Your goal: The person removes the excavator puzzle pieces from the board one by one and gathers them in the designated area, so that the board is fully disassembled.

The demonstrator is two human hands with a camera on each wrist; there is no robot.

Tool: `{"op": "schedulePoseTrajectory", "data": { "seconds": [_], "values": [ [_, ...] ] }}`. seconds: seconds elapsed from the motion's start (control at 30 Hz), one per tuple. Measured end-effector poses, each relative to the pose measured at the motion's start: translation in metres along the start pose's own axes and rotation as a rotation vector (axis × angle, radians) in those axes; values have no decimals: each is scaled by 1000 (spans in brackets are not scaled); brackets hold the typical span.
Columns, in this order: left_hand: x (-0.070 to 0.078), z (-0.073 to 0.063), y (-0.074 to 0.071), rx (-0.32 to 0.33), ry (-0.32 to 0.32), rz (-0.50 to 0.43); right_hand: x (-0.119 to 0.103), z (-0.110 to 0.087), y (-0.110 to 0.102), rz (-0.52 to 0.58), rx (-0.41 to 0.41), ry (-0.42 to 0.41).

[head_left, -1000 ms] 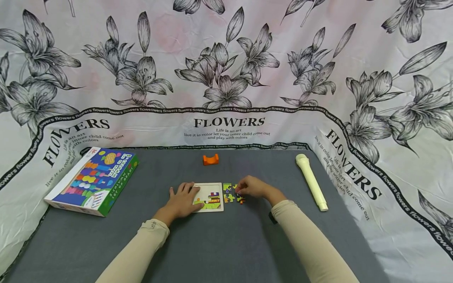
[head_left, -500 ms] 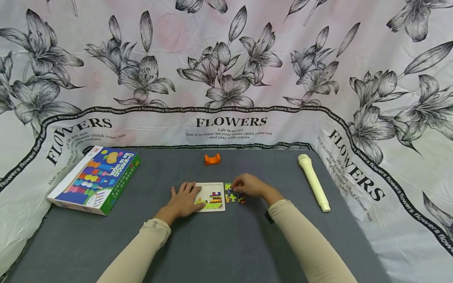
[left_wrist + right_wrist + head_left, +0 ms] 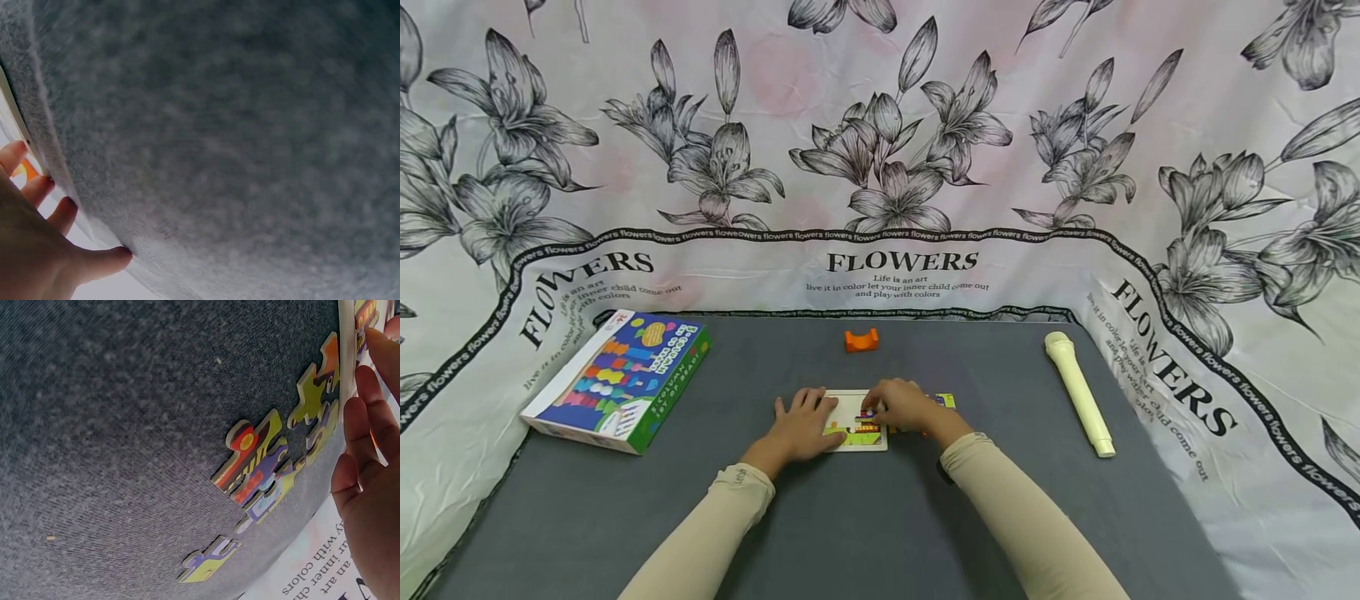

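Observation:
A shallow jigsaw tray [image 3: 852, 403] lies flat at mid-table, with some pieces fitted along its lower and right part. My left hand [image 3: 802, 429] rests spread on the tray's left side, fingers fairly straight; the left wrist view catches its fingers [image 3: 62, 215] near the tray edge. Over the tray's right half, my right hand [image 3: 906, 406] pinches a small purple-and-yellow puzzle piece [image 3: 360, 339] between thumb and fingertips, mostly covered by them. Several loose puzzle pieces [image 3: 253, 450] lie on the cloth just right of the tray, partly under the right hand in the head view.
A blue and green toy box [image 3: 625, 375] lies at the left. An orange curved block [image 3: 861, 340] sits behind the tray. The pale yellow tube [image 3: 1078, 392] is at the right. A flower-print curtain [image 3: 902, 275] closes off the back and sides.
My right hand has moved left from the loose pieces to over the tray, bringing a puzzle piece. The left hand has stayed on the tray. The head view has shifted slightly.

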State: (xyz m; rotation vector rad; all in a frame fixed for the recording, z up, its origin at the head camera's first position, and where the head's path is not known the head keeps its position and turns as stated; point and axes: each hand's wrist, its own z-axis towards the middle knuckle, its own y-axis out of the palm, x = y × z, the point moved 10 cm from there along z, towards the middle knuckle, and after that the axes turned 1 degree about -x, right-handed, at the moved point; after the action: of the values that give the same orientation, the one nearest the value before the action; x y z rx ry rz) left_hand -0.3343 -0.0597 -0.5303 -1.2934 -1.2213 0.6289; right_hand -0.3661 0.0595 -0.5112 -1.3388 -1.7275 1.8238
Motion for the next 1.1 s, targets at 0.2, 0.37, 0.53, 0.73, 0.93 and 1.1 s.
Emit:
{"op": "schedulePoseTrajectory", "data": {
  "seconds": [0.2,0.37,0.53,0.73,0.93,1.1],
  "values": [
    [4,3,-1,16,-38,13,-2,1,-2,-1,5,8],
    [8,7,-3,55,-76,66,-4,2,-5,-3,17,12],
    [11,8,-4,84,-110,64,-3,4,-5,-20,20,8],
    [11,10,2,60,-146,46,-3,4,-5,3,18,15],
    [13,7,2,64,-154,41,0,2,-1,57,10,37],
    [13,6,1,66,-158,36,2,3,-1,124,12,30]
  ]
}}
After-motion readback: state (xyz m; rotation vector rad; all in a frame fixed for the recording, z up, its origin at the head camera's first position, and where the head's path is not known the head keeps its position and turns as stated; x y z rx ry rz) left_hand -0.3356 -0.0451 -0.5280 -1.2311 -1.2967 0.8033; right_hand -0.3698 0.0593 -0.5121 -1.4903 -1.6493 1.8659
